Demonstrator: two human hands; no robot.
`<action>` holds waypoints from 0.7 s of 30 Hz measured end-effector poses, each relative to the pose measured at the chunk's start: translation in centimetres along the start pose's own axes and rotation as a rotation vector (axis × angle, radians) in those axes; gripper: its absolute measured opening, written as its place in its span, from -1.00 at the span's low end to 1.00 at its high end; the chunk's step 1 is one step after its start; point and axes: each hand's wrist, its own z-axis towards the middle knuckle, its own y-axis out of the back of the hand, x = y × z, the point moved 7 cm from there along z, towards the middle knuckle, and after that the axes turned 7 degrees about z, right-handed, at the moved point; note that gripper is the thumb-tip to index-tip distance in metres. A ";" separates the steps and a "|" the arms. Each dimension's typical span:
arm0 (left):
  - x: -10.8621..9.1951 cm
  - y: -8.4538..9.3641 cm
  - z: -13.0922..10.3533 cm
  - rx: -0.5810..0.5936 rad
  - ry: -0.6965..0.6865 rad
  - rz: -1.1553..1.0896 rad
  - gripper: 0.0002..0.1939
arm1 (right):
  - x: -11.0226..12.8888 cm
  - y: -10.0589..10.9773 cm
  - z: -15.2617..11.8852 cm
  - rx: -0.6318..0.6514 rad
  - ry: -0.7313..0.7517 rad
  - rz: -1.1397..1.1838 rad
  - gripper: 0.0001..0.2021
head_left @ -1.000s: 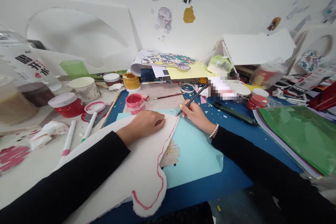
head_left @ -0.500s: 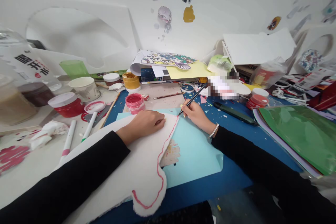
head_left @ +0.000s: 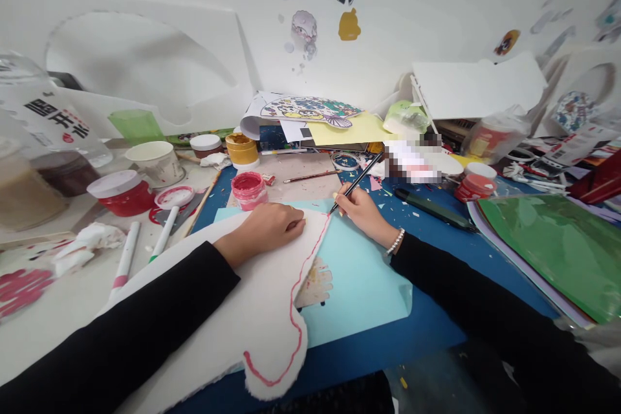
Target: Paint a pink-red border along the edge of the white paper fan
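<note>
A large white foam board (head_left: 228,317) with a torn, wavy edge lies across the table, a red painted line running along that edge. My left hand (head_left: 266,231) rests on its upper part, fingers curled in, with nothing seen in them. Pinched in my right hand (head_left: 361,210) is a thin black paintbrush (head_left: 361,174), its tip touching the board's upper right corner at the end of the red line. An uncovered jar of red paint (head_left: 249,191) stands just beyond my left hand. Light blue paper (head_left: 361,291) lies under the board's edge.
To the left are a lidded red paint jar (head_left: 121,193), a paper cup (head_left: 156,163), white markers (head_left: 127,255) and crumpled tissue (head_left: 90,246). A yellow paint jar (head_left: 242,150) and a pencil (head_left: 311,176) lie further back. At right are a dark green box cutter (head_left: 434,209) and green sheets (head_left: 557,246).
Almost nothing differs. Both hands, the paintbrush and the board keep their places, with only a slight shift of the camera view.
</note>
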 end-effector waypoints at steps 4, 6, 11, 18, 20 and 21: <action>-0.1 0.0 0.0 0.006 0.003 0.018 -0.72 | 0.0 0.0 0.0 0.000 0.011 0.004 -0.81; -0.1 0.1 0.0 0.003 0.002 0.019 -0.72 | 0.0 0.0 0.0 0.003 0.016 0.008 -0.81; 0.0 0.1 -0.1 -0.009 0.000 -0.007 -0.72 | 0.1 -0.1 -0.1 0.013 0.022 0.023 -0.81; 0.0 0.0 0.1 0.002 0.005 -0.015 -0.71 | 0.1 -0.1 0.0 0.015 0.017 0.031 -0.81; 0.0 0.0 0.1 0.000 0.004 -0.018 -0.71 | 0.1 -0.1 0.0 0.011 0.019 0.024 -0.81; 0.0 0.0 0.1 0.000 0.004 -0.018 -0.71 | 0.1 -0.1 0.0 0.010 0.022 0.020 -0.80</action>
